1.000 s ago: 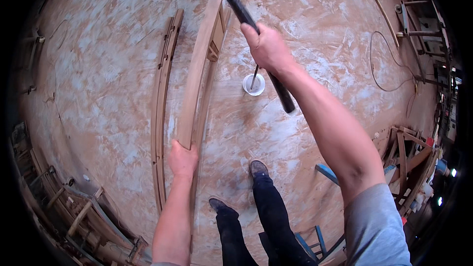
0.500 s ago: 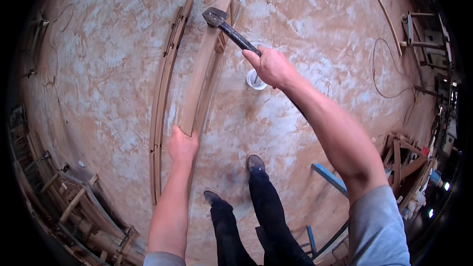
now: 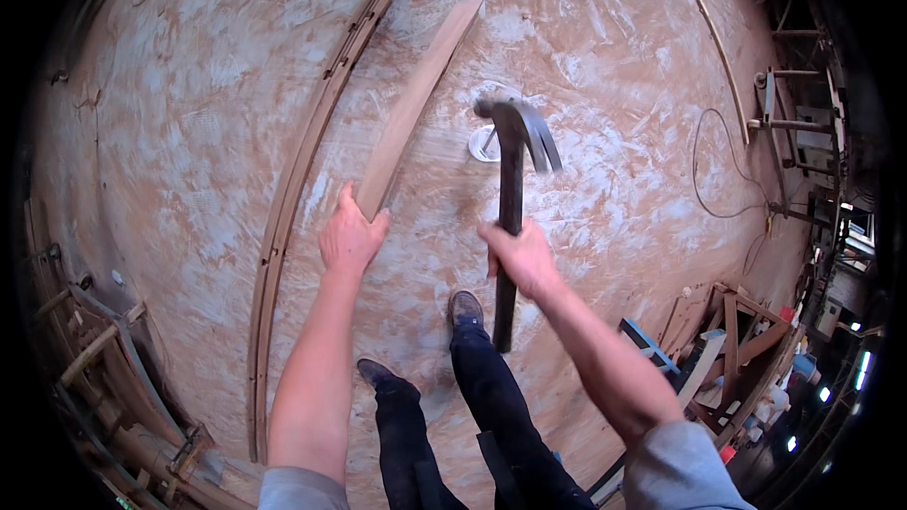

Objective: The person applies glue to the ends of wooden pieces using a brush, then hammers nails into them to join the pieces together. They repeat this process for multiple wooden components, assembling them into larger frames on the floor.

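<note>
My left hand (image 3: 350,241) grips the near end of a long pale wooden board (image 3: 425,85), thumb on its right edge and fingers on its left. The board slants away toward the far right. In my right hand (image 3: 524,260) is a claw hammer (image 3: 511,179), held by its dark handle with the head up and the claw turned to the right. The hammer is apart from the board. Partly behind the hammer head stands a small white tub (image 3: 484,144) with a thin stick or handle in it.
Left of the board lies a pair of long, narrow brown wooden rails (image 3: 298,175) with notches. A thin pole (image 3: 723,66) and a looped cord (image 3: 696,170) lie at the right. Wooden frames (image 3: 732,349) stand at lower right; more timber (image 3: 104,349) is at lower left.
The hammer has come off the board, back toward me, and its head has turned up. My left hand and the board's near end have moved farther away from my body.
</note>
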`<move>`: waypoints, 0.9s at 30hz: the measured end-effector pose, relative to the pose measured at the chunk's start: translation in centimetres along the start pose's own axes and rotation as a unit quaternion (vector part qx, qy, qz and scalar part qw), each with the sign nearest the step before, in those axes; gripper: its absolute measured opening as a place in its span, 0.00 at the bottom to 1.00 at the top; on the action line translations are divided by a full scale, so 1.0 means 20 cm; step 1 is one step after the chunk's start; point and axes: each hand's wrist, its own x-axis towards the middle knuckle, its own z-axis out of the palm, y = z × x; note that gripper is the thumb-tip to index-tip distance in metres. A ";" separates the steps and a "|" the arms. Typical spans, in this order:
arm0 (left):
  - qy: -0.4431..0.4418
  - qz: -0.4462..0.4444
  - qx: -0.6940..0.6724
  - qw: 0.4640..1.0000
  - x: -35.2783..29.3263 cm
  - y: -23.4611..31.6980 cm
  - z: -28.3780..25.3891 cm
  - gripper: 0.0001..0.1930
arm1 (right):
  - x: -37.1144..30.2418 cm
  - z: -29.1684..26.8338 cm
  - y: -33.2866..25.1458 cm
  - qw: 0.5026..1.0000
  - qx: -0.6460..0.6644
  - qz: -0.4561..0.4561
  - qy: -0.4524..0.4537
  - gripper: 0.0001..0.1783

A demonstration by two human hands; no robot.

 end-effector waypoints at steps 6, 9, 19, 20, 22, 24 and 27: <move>0.065 0.049 0.016 0.997 -0.45 -0.43 0.10 0.46 | -0.40 0.12 0.49 0.965 0.166 0.202 0.024 0.20; 0.097 -0.034 0.060 0.993 -0.79 -0.83 0.12 0.48 | -0.54 0.18 0.61 0.940 0.222 0.258 0.032 0.19; -0.092 -0.203 -0.027 0.974 -1.17 -1.71 -0.14 0.24 | -0.81 0.33 0.86 0.914 0.256 0.316 0.016 0.17; -0.099 -0.191 -0.020 0.976 -1.17 -1.72 -0.14 0.24 | -0.81 0.36 0.87 0.912 0.261 0.315 0.014 0.17; -0.113 -0.147 -0.006 0.983 -1.14 -1.73 -0.13 0.22 | -0.83 0.41 0.89 0.913 0.257 0.318 0.012 0.18; -0.102 -0.147 -0.068 0.981 -1.16 -1.78 -0.09 0.23 | -0.86 0.46 0.89 0.912 0.252 0.324 0.016 0.18; -0.113 -0.142 -0.092 0.979 -1.19 -1.82 -0.03 0.23 | -0.88 0.53 0.89 0.903 0.264 0.338 0.014 0.17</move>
